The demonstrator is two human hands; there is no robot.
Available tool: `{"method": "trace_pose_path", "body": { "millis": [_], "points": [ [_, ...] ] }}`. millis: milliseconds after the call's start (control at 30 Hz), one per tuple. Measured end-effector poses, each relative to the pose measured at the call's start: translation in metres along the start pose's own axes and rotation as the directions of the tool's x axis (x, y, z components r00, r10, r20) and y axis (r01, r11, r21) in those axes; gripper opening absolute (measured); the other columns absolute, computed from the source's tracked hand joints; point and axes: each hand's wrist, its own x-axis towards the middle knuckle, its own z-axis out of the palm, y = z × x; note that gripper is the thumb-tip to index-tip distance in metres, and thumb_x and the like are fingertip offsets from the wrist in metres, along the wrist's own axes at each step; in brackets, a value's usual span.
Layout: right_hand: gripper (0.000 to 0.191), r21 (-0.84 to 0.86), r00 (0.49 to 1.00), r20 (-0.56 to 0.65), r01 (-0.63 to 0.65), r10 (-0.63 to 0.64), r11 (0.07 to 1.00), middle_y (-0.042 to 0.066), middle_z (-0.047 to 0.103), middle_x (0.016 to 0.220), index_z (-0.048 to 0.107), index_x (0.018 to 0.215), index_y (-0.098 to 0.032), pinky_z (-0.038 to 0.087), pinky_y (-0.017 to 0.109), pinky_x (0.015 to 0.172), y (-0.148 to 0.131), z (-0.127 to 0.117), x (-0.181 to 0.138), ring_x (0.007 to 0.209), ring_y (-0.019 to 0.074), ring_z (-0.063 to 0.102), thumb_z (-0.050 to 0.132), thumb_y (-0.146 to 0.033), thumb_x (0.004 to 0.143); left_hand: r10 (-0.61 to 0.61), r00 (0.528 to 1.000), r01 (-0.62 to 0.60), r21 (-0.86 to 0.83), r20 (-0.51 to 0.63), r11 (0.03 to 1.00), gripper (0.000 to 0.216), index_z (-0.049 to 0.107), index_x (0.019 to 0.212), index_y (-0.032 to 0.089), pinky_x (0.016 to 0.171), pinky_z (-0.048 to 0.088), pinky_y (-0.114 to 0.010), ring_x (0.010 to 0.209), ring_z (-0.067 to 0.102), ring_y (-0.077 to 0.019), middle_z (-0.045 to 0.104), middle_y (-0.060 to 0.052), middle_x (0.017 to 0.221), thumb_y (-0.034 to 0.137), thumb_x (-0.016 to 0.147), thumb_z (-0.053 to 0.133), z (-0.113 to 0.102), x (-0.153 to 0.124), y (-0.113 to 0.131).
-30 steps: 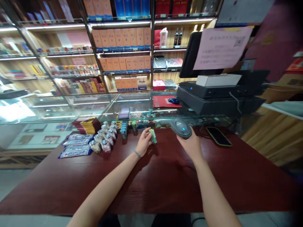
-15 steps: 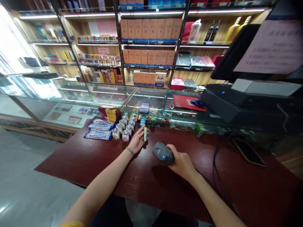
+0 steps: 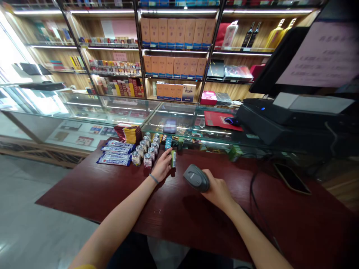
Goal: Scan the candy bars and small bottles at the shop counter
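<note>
Between the fingers of my left hand (image 3: 163, 167) is a small green packet (image 3: 173, 159), a pale label showing on the side turned to the right. My right hand (image 3: 217, 186) is wrapped round the handle of a dark grey barcode scanner (image 3: 197, 178), whose head points left at the packet across a short gap. Left of my left hand stand small lidded jars (image 3: 147, 160) in two rows. Blue-and-white long packets (image 3: 114, 159) lie beyond them, beside a stack of red and yellow packs (image 3: 129, 133). Small blue tins (image 3: 168, 143) stand just past my left fingertips.
All this is on a dark red wooden table (image 3: 112, 196). A glass display counter (image 3: 117, 112) runs behind it. On the right are a phone (image 3: 291, 178), a black cable (image 3: 254, 198) and a dark machine (image 3: 280, 119) below a monitor. Stocked shelves line the wall.
The green packet has turned in my left hand, so its labelled side shows more. The scanner has tilted slightly, and its blue light no longer shows.
</note>
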Motion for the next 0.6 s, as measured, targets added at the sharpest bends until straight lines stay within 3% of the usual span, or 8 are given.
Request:
{"method": "trace_pose_path", "body": {
  "millis": [133,300,600],
  "points": [
    [0.036,-0.033,0.991,-0.094,-0.094,0.090,0.995,0.002,0.076,0.079,0.048,0.112,-0.027,0.039,0.028,0.055,0.011,0.002,0.002,0.070,0.0290,0.074,0.060,-0.028,0.078,0.083,0.996,-0.079,0.157,-0.022,0.984,0.061,0.055,0.135,0.023,0.071,0.053,-0.025,0.089,0.066,-0.0155,0.068,-0.008,0.116,0.031,0.078,0.076,0.009,-0.003,-0.005],
    [0.032,0.038,0.967,-0.172,-0.181,0.185,0.983,0.001,0.076,0.077,0.051,0.107,-0.029,0.038,0.029,0.056,0.017,-0.002,0.004,0.072,0.0306,0.074,0.062,-0.035,0.078,0.254,0.966,-0.209,0.454,-0.040,0.866,0.044,0.066,0.120,0.018,0.095,0.051,-0.038,0.104,0.066,-0.0227,0.071,-0.010,0.115,0.024,0.077,0.075,0.022,0.013,-0.018],
    [0.031,0.152,0.954,-0.194,-0.201,0.229,0.968,-0.001,0.074,0.076,0.050,0.106,-0.031,0.039,0.027,0.055,0.024,-0.011,0.004,0.073,0.0296,0.074,0.063,-0.036,0.078,0.567,0.818,-0.309,0.762,-0.092,0.570,0.033,0.066,0.117,0.019,0.100,0.047,-0.043,0.103,0.063,-0.0241,0.067,-0.011,0.110,0.020,0.084,0.063,0.034,0.058,-0.040]
  ]
}}
